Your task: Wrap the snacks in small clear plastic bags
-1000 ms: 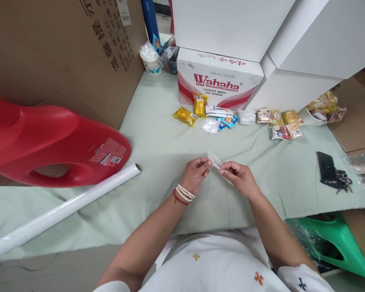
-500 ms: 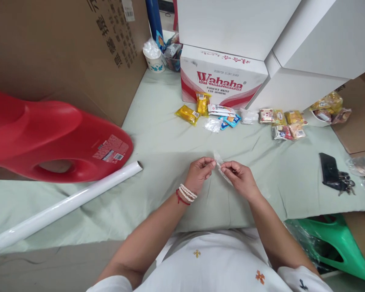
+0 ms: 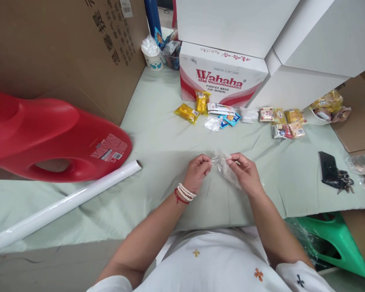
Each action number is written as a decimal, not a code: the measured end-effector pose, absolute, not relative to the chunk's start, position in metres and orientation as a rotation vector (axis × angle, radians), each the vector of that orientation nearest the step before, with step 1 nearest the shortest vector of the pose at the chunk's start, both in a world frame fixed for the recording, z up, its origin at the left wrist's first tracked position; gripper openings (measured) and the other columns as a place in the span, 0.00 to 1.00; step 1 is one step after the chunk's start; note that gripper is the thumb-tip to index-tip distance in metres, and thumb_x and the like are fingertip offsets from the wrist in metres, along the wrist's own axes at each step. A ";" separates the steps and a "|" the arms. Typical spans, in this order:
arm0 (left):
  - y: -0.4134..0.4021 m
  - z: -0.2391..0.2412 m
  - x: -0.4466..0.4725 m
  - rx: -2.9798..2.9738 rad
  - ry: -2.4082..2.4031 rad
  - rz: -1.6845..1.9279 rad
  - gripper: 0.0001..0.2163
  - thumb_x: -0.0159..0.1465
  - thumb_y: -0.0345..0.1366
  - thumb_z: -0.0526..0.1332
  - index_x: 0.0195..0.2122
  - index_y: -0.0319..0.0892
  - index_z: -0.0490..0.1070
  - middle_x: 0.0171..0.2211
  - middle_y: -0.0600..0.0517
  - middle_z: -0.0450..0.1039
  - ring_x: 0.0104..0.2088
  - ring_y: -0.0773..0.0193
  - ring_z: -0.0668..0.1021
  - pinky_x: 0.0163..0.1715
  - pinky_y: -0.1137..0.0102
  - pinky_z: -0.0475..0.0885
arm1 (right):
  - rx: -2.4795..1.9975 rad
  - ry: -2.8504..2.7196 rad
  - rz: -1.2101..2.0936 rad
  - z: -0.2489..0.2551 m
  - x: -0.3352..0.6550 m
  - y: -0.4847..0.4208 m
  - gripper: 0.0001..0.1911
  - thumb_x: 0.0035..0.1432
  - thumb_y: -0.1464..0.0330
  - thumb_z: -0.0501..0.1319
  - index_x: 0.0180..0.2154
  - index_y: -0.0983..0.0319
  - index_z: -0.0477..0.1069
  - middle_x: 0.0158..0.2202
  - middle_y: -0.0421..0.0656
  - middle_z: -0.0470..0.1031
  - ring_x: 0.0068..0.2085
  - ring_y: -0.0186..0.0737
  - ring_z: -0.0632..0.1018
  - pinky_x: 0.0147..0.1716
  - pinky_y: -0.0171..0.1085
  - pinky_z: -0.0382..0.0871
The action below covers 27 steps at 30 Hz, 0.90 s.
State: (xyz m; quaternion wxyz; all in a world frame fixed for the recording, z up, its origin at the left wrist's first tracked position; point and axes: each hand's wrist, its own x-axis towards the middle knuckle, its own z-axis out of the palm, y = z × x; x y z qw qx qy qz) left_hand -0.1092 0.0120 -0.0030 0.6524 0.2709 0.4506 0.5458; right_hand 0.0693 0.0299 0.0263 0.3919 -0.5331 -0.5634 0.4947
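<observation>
Clear plastic bag [image 3: 224,169], thin and crumpled, is held in front of the person, over the table [image 3: 158,142] near the middle of its front edge. The step in hand looks like working the film apart at its upper end. To do this well, each hand should take only one layer between thumb and forefinger, rub lightly until the layers slide, then draw them sideways with even, gentle force; a hard tug could stretch or split such thin film. Holding the wrists low would help steady the pinch.

The left hand [image 3: 196,172] has its thumb and forefinger together on the bag's left side, the other fingers curled in. The right hand [image 3: 245,172] is clamped on the upper right part, thumb against fingers. The bag thus lies between the two hands, touching both sets of fingertips; its lower part runs down toward the right palm, partly hidden behind that hand. Whether its underside touches the cloth, I cannot tell. Farther toward the table's back edge, well apart from both hands, yellow snack packets [image 3: 187,113] lie before a Wahaha water carton [image 3: 217,81].
</observation>
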 end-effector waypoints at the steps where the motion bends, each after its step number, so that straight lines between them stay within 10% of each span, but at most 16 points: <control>1: 0.013 -0.003 -0.111 0.589 1.013 1.259 0.07 0.52 0.38 0.66 0.26 0.42 0.69 0.21 0.58 0.65 0.22 0.72 0.64 0.23 0.74 0.56 | -1.342 -1.382 1.260 0.028 0.075 0.031 0.16 0.59 0.53 0.68 0.37 0.58 0.75 0.34 0.40 0.75 0.33 0.37 0.74 0.33 0.36 0.71; 12: 0.016 0.007 -0.119 0.429 0.975 1.390 0.22 0.54 0.52 0.72 0.37 0.45 0.64 0.42 0.54 0.73 0.33 0.68 0.79 0.28 0.74 0.72 | -1.250 -0.916 1.380 0.034 0.065 0.023 0.17 0.55 0.56 0.73 0.35 0.58 0.70 0.23 0.34 0.73 0.22 0.30 0.72 0.21 0.29 0.68; 27: 0.011 -0.011 -0.106 0.817 1.108 1.200 0.21 0.63 0.56 0.63 0.27 0.42 0.68 0.24 0.55 0.68 0.25 0.69 0.70 0.27 0.72 0.66 | -1.291 -1.223 1.162 0.053 0.064 0.036 0.12 0.60 0.59 0.69 0.36 0.59 0.71 0.25 0.35 0.74 0.22 0.30 0.70 0.20 0.29 0.66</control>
